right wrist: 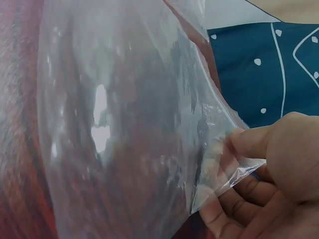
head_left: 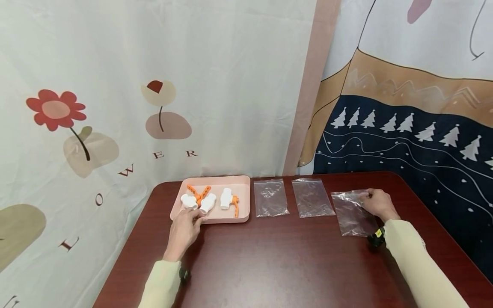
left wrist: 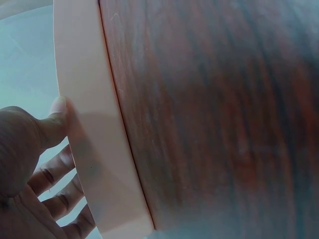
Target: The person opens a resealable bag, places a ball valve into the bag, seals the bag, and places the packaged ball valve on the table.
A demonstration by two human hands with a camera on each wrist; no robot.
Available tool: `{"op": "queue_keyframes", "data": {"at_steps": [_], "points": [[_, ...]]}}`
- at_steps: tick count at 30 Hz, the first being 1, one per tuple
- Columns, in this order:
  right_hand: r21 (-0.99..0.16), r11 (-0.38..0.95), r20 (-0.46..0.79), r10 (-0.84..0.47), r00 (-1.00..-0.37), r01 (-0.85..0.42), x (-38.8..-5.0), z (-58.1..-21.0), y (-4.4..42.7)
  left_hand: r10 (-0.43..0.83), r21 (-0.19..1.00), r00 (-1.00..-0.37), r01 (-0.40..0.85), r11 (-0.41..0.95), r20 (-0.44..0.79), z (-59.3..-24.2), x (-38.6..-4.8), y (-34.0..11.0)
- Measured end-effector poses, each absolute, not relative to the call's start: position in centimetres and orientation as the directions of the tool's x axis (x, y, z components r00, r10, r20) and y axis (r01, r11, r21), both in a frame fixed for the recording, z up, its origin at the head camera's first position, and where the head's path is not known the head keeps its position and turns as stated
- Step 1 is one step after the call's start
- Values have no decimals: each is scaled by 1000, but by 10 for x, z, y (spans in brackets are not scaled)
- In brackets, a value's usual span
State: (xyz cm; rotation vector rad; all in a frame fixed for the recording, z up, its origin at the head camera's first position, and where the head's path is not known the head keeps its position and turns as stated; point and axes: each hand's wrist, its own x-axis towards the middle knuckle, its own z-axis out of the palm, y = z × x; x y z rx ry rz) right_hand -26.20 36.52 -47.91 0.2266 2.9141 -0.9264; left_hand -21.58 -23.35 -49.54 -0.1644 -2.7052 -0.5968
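Note:
A pink tray (head_left: 242, 216) at the table's back left holds white plastic valves with orange lever handles: a left valve (head_left: 188, 201), a middle valve (head_left: 208, 203) and a right valve (head_left: 226, 199). My left hand (head_left: 182, 231) reaches over the tray's front rim beside the left valves, thumb at the rim (left wrist: 94, 134) in the left wrist view; its fingertips are hidden behind the wall. On the right, my right hand (head_left: 379, 204) pinches the top corner of a clear plastic bag (right wrist: 124, 164), between thumb and fingers in the right wrist view.
Two more clear bags lie flat between the tray and my right hand: a left bag (head_left: 270, 199) and a middle bag (head_left: 313, 199). The dark red-brown table (head_left: 265, 261) meets a printed curtain (head_left: 231, 107) along its back edge.

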Motion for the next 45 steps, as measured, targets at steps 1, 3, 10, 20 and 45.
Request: {"op": "queue_keyframes", "data": {"at_steps": [1, 3, 10, 20, 45], "points": [[-566, 810, -102, 113, -988, 151, -261, -478, 366, 35, 383, -926, 190, 904, 376, -495, -216, -233], [-566, 814, -74, 109, -991, 132, -258, -476, 366, 36, 385, -926, 191, 903, 375, -496, -216, -233], [-573, 815, 2, 110, -994, 89, -251, -465, 360, 30, 387, -922, 191, 902, 385, -492, -214, -235], [-571, 818, 110, 155, -982, 65, -239, -443, 352, 23, 392, -924, 184, 902, 380, -491, -215, -233], [-591, 806, 275, 177, -945, -21, -210, -404, 327, 19, 394, -931, 173, 903, 365, -495, -214, -233]]}}
